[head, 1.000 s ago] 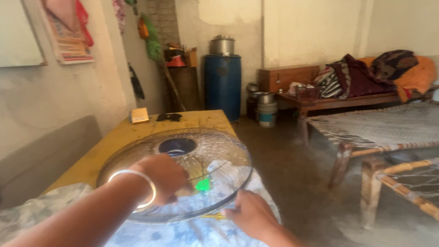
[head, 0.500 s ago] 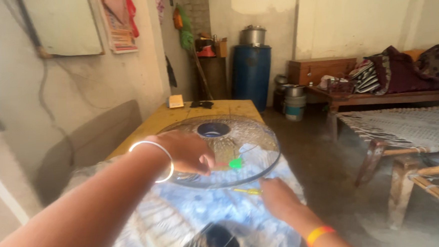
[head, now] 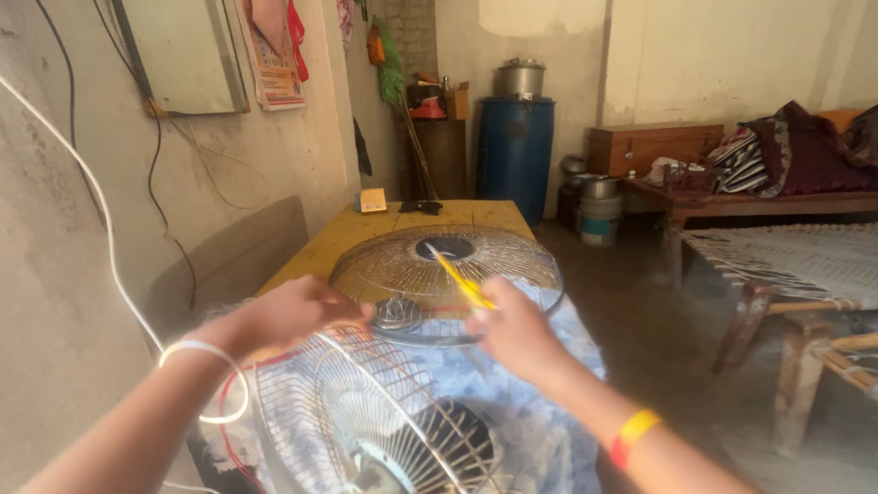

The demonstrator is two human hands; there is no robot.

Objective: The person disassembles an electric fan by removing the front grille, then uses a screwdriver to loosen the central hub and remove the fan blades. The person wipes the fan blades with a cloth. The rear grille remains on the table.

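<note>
right hand [head: 512, 335] gripping a yellow screwdriver [head: 461, 279]
left hand [head: 287, 313] is resting half-curled, holding nothing, at nine o'clock of the fan grille [head: 400, 264] on the bench [head: 343, 232].

Soft warm daylight fills the room, nearby forearms blurred, edges slightly stretched, shadows faint, no glare.

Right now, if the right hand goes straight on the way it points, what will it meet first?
Probably the round wire fan guard lying on the yellow table. The right hand holds a yellow tool whose tip already lies over it; depth is unclear.
</note>
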